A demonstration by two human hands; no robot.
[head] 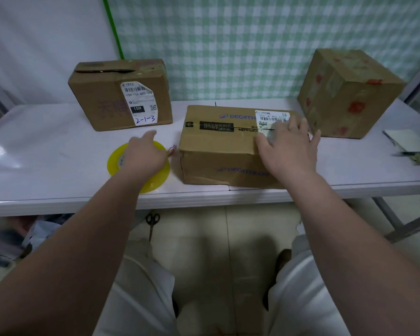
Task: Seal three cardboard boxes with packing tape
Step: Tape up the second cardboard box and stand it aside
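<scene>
1. Right hand (289, 146), fingers spread, presses flat on the middle box (211, 141) at the worktop's (46, 154) front, steadying it, I'd say.
2. Left hand (146, 154), fingers extended, covers the tape roll (112, 163) just beside the box, likely about to lift it.

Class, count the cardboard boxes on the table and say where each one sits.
3. The box marked 2-1-3 stands back left; the Decathlon box lies mid-table near the front edge, under the right hand; the red-marked box stands back right. No others show.
</scene>
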